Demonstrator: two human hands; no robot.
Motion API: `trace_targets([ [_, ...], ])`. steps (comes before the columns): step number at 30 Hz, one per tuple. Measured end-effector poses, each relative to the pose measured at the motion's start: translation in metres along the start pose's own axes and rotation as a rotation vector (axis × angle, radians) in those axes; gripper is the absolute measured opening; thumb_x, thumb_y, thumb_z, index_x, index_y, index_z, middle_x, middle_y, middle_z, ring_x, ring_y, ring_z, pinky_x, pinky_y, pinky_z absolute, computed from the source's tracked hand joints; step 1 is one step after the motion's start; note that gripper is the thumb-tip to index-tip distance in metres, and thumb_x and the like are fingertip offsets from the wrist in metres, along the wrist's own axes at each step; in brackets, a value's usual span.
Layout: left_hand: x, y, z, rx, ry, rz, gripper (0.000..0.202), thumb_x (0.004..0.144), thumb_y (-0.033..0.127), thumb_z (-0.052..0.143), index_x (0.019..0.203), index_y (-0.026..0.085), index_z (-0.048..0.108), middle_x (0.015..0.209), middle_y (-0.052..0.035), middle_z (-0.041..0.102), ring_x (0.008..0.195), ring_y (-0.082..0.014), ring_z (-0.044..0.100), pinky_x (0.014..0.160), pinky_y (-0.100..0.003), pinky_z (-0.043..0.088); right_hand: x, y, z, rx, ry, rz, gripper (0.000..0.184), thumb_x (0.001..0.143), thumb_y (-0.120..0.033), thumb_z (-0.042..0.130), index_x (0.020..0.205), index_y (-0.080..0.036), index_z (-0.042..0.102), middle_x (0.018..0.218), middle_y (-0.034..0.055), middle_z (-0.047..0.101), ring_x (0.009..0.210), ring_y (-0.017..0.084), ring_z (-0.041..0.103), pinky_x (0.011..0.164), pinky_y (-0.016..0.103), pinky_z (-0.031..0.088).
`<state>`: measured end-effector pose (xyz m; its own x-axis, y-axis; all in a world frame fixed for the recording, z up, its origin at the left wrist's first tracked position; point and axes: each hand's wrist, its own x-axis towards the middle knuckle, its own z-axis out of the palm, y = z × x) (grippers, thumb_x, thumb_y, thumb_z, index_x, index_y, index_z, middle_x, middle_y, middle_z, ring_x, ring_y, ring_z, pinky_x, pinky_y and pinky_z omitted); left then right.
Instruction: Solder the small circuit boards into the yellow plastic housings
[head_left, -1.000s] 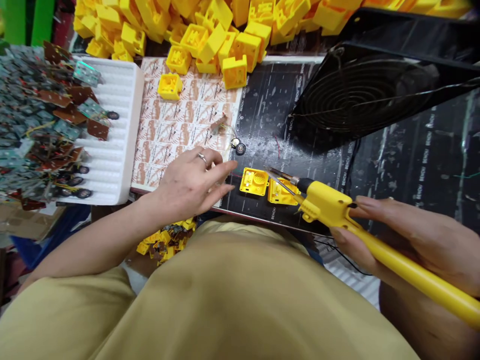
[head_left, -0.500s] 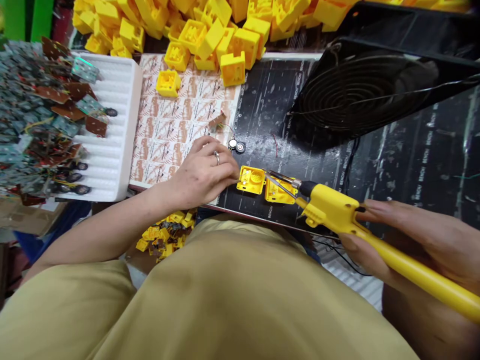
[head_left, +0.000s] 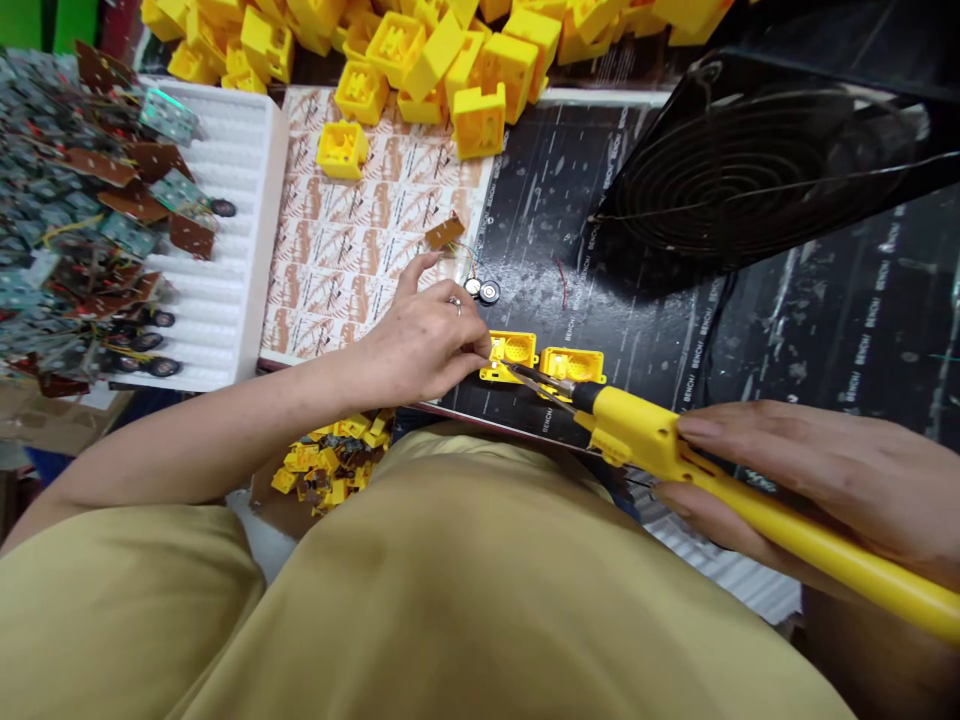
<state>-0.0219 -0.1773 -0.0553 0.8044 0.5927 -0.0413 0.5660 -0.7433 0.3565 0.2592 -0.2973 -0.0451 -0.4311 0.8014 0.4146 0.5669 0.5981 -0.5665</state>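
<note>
My right hand (head_left: pixel 810 480) is wrapped round a yellow soldering gun (head_left: pixel 645 435), whose metal tip and thin feed tube point left. The tip reaches into a small open yellow plastic case (head_left: pixel 517 348). At that case's left edge my left hand (head_left: pixel 435 340), a ring on one finger, has thumb and fingertips pinched together. What they hold is too small to make out. A second open yellow case (head_left: pixel 574 362) lies just right of the first, partly behind the gun's nose. Beyond my left fingers are a small round speaker (head_left: pixel 489 292) and a brown circuit board (head_left: pixel 445 232) with thin wires.
Yellow cases (head_left: pixel 480 120) are heaped along the far side. A black fan (head_left: pixel 750 170) stands at the back right. On the left, a white foam tray (head_left: pixel 259 240) bears many wired circuit boards (head_left: pixel 97 200). More yellow parts (head_left: pixel 337 460) lie below the table edge.
The soldering gun has moved left, its tip passing from between the two cases into the left one. My left hand stays at that case, its index finger raised a little more.
</note>
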Motion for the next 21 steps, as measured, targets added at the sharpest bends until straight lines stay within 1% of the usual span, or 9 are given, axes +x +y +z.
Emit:
trace_targets([
  [3,0.005,0.004,-0.005,0.012,-0.090,-0.050,0.019,0.087,0.024,0.056,0.078,0.021,0.071,0.081,-0.0019,0.071,0.097,-0.0223,0.061,0.114,-0.063,0.025,0.000,0.004,0.000,0.041,0.003,0.046,0.019,0.093,-0.031,0.062,0.109,-0.021,0.063,0.083,0.0032,0.070,0.084,0.008,0.067,0.083,0.019,0.054],
  [6,0.010,0.007,-0.010,0.044,-0.150,-0.058,0.020,0.086,0.024,0.055,0.077,0.021,0.072,0.078,-0.0015,0.071,0.096,-0.0230,0.060,0.112,-0.061,0.027,-0.003,0.004,-0.001,0.040,-0.040,0.071,0.012,0.094,-0.034,0.061,0.100,-0.024,0.064,0.084,0.0027,0.070,0.082,0.009,0.067,0.078,0.022,0.056],
  [9,0.012,0.007,-0.014,0.065,-0.174,-0.032,0.022,0.086,0.024,0.052,0.076,0.021,0.072,0.074,-0.0012,0.070,0.093,-0.0222,0.060,0.110,-0.058,0.029,-0.002,0.004,-0.003,-0.002,-0.119,0.076,0.018,0.097,-0.037,0.055,0.088,-0.025,0.064,0.085,0.0030,0.070,0.080,0.010,0.068,0.076,0.026,0.058],
  [11,0.013,0.006,-0.014,0.076,-0.180,-0.013,0.022,0.085,0.025,0.053,0.075,0.021,0.072,0.073,-0.0013,0.069,0.091,-0.0216,0.059,0.110,-0.056,0.030,0.004,0.005,-0.004,-0.011,-0.117,0.031,0.015,0.097,-0.035,0.055,0.088,-0.025,0.063,0.085,0.0025,0.070,0.082,0.010,0.068,0.077,0.026,0.059],
  [13,0.014,0.007,-0.014,0.089,-0.182,-0.008,0.021,0.085,0.025,0.053,0.075,0.021,0.072,0.074,-0.0017,0.069,0.090,-0.0216,0.059,0.109,-0.055,0.031,0.013,0.004,-0.006,0.001,-0.089,-0.085,0.006,0.094,-0.029,0.061,0.092,-0.023,0.061,0.084,0.0018,0.071,0.084,0.009,0.068,0.077,0.023,0.058],
  [16,0.016,0.008,-0.014,0.108,-0.192,-0.008,0.022,0.084,0.024,0.053,0.072,0.021,0.071,0.071,-0.0018,0.068,0.088,-0.0217,0.059,0.108,-0.055,0.031,0.027,0.001,-0.008,-0.029,-0.102,-0.209,0.010,0.088,-0.020,0.069,0.095,-0.020,0.061,0.083,0.0025,0.072,0.084,0.009,0.069,0.080,0.022,0.059],
  [19,0.018,0.009,-0.015,0.120,-0.219,-0.014,0.021,0.083,0.023,0.053,0.070,0.020,0.070,0.068,-0.0012,0.066,0.085,-0.0210,0.059,0.108,-0.054,0.031,0.030,-0.003,-0.009,-0.052,-0.136,-0.230,0.014,0.085,-0.017,0.071,0.095,-0.018,0.062,0.086,0.0042,0.073,0.084,0.010,0.069,0.083,0.025,0.059],
  [20,0.019,0.010,-0.016,0.121,-0.231,-0.020,0.021,0.083,0.023,0.053,0.071,0.020,0.070,0.068,-0.0012,0.066,0.085,-0.0209,0.059,0.108,-0.054,0.031,0.028,-0.003,-0.009,-0.043,-0.129,-0.218,0.014,0.085,-0.019,0.072,0.096,-0.019,0.062,0.087,0.0028,0.073,0.084,0.009,0.069,0.082,0.024,0.060],
  [21,0.020,0.010,-0.016,0.119,-0.242,-0.025,0.020,0.082,0.023,0.053,0.072,0.020,0.071,0.068,-0.0013,0.066,0.086,-0.0211,0.059,0.109,-0.054,0.030,0.025,-0.003,-0.009,-0.044,-0.097,-0.165,0.013,0.086,-0.023,0.072,0.095,-0.022,0.063,0.086,0.0004,0.073,0.082,0.009,0.069,0.080,0.024,0.060],
])
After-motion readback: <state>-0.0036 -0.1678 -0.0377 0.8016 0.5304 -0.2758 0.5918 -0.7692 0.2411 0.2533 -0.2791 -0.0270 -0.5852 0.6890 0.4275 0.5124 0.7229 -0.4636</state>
